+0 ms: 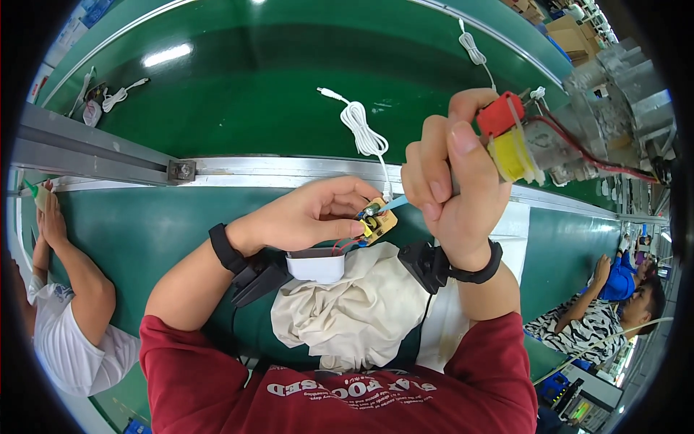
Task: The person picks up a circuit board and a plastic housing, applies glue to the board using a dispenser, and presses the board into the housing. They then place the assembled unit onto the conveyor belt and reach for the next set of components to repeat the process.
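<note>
My left hand (318,217) pinches a small tan circuit board (383,226) by its edge, thumb over a yellow part. Thin red wires (338,246) run from the board to a white plastic casing (316,265) below. A coiled white cable (359,126) with a plug leads down to the board. My right hand (463,173) is closed round a tool with a pale blue tip (396,203), which points at the board and seems to touch it; its body is mostly hidden by the fingers. Next to the right fingertips is a red block (501,114) above a yellow-wrapped part (515,155).
A cream cloth (350,304) lies before me beside a white tray (515,231). A metal rail (275,171) divides the green bench (210,210) from a green belt-like surface (253,108). Translucent equipment (614,108) looms upper right. Co-workers (79,325) sit left and right.
</note>
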`<state>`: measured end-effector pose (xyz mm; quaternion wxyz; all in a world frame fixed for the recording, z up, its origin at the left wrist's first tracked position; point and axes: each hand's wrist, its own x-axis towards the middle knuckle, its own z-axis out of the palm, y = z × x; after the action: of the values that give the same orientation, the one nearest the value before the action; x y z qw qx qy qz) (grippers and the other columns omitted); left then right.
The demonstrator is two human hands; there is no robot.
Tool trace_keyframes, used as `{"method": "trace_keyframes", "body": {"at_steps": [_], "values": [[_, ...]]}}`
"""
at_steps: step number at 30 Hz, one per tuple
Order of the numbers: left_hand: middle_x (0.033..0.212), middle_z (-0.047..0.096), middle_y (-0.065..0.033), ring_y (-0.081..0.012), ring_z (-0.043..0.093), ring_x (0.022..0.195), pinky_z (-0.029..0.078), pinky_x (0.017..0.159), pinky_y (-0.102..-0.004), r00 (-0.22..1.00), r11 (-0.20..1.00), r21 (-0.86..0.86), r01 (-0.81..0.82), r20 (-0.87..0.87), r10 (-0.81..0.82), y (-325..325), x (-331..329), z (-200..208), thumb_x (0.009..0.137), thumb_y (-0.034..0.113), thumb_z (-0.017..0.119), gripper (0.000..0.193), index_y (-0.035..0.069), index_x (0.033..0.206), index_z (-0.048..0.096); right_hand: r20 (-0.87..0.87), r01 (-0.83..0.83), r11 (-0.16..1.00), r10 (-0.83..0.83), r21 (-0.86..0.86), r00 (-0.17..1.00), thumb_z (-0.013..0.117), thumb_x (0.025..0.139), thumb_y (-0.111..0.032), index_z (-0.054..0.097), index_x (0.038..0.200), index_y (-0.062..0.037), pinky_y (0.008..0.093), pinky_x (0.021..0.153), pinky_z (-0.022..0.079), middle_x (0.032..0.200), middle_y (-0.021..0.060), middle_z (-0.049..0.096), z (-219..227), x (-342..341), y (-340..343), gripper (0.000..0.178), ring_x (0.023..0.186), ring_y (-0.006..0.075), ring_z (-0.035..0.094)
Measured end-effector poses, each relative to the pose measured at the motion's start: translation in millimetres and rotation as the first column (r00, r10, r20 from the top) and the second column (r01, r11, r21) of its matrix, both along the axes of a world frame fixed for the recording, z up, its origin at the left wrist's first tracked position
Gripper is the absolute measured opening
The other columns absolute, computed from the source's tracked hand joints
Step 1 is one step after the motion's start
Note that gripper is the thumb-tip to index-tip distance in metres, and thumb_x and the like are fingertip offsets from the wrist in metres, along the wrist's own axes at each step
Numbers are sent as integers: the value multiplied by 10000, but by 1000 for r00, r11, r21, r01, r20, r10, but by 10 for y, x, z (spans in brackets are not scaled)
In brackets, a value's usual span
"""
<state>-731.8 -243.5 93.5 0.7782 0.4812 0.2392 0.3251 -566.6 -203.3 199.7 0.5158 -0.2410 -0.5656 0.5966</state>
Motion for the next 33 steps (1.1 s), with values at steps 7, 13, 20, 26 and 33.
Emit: {"method": "trace_keyframes", "body": {"at_steps": [7,13,20,26,33], "values": [[1134,601,-58,-105,561,1041,455,908,-264,999,998,63,-19,32,17,19,4,-27,889,-23,587,392,31,1259,469,-1,-1,999,1,-41,1000,477,944,-199,354,903,-93,228,340,239,512,1,349,-21,-16,-7,167,356,75,300],[1113,601,-50,-105,560,1045,441,916,-256,1000,998,55,-11,27,10,27,2,-16,885,-23,595,390,35,1251,476,-18,-3,999,2,-36,1000,477,947,-201,350,899,-99,230,340,235,511,4,351,-16,-20,-2,170,355,81,302],[1071,596,-40,-94,554,1008,442,900,-248,1000,1000,12,-1,22,1,18,-3,-35,892,-4,597,379,31,1250,476,-8,28,999,-29,-45,1000,478,953,-212,352,896,-102,229,339,231,506,2,352,-23,-34,6,177,355,76,299],[1064,595,-44,-90,548,983,446,886,-250,1000,1000,15,1,26,-2,16,4,-26,903,17,594,370,29,1253,474,-31,28,998,-30,-62,999,468,953,-213,356,894,-97,226,339,225,505,-1,354,-25,-17,45,172,354,67,288],[1072,595,-45,-92,548,987,450,883,-256,1000,1000,13,9,5,-9,19,-16,1,910,33,596,375,26,1261,468,-26,30,999,-31,-28,999,486,938,-142,421,1022,2,215,363,241,491,-24,383,-8,-14,52,179,363,44,304]]}}
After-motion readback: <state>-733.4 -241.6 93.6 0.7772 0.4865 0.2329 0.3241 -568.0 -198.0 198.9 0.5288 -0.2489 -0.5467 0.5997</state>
